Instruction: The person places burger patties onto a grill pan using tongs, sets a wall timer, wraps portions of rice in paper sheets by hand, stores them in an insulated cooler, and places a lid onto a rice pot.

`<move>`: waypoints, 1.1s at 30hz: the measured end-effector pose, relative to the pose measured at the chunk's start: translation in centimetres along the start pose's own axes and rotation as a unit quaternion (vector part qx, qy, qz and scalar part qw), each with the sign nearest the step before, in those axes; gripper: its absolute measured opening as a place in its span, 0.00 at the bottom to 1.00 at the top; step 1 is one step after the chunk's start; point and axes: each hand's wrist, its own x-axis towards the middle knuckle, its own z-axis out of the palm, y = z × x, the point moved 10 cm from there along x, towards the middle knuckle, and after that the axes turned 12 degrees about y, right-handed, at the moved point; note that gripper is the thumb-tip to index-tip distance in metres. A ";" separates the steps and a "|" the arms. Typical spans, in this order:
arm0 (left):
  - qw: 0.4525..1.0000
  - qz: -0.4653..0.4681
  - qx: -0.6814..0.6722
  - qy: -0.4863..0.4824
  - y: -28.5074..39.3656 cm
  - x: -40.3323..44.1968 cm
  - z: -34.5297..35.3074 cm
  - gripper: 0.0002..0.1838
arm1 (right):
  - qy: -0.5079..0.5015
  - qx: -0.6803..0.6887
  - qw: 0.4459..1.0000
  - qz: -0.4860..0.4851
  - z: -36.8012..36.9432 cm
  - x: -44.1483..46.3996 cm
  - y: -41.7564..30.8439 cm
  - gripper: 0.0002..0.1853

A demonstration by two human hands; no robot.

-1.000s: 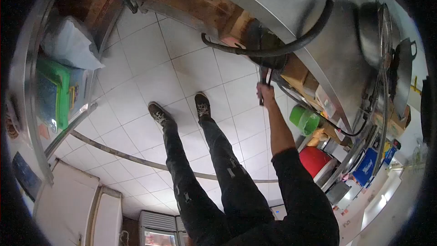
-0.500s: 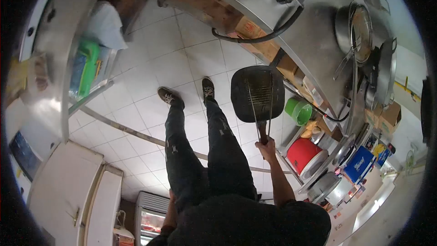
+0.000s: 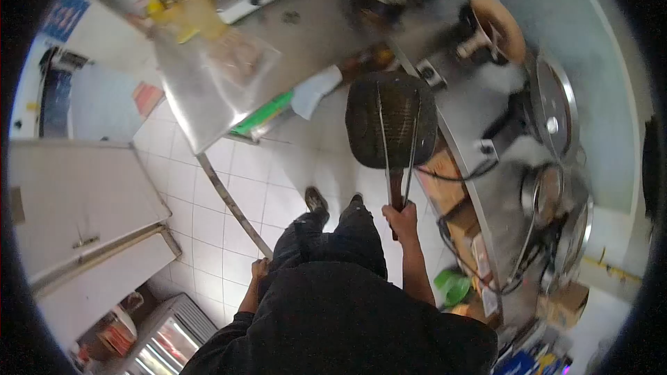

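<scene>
My right hand (image 3: 401, 219) is closed around the wooden-looking handle of a dark, square grill pan (image 3: 392, 121) with rounded corners and ridges in its middle. A pair of long metal tongs (image 3: 383, 123) lies over the pan, its two arms spread apart and running back toward the same hand. The pan is held out in front of me, above the floor and near the counter edge. Beside my thigh hangs my left hand (image 3: 260, 269), close to the trousers. Its fingers are small and partly hidden, so their pose is unclear.
A steel counter (image 3: 479, 97) curves along the right, carrying pans and a round strainer (image 3: 545, 191). Cardboard boxes (image 3: 445, 191) and a green container (image 3: 453, 286) sit below. Ahead stands a steel table (image 3: 198, 107) with plastic bags; a white cabinet (image 3: 83, 215) is at left.
My view has turned left and I have moved, so the steel table is now ahead. The grill pan and tongs stay in my right hand. My left hand shows more fully beside my thigh.
</scene>
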 end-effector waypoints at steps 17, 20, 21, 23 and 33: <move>0.873 -0.435 -0.138 0.172 2.0 14.6 -7.5 0.19 | -0.184 0.037 0.962 -0.198 35.8 23.8 -52.2 0.10; 0.785 -0.503 -0.249 0.261 2.8 15.3 -7.0 0.21 | -0.186 0.047 0.966 -0.174 42.1 26.7 -57.9 0.11; 0.703 -0.566 -0.314 0.294 2.8 14.9 -6.1 0.22 | -0.182 0.026 0.968 -0.173 43.2 27.2 -59.4 0.11; 0.644 -0.610 -0.347 0.305 3.3 15.2 -5.5 0.21 | -0.171 -0.019 0.970 -0.170 45.1 28.1 -61.8 0.12; 0.660 -0.611 -0.353 0.258 4.5 18.3 -6.4 0.20 | -0.180 -0.020 0.969 -0.168 52.5 34.1 -62.7 0.08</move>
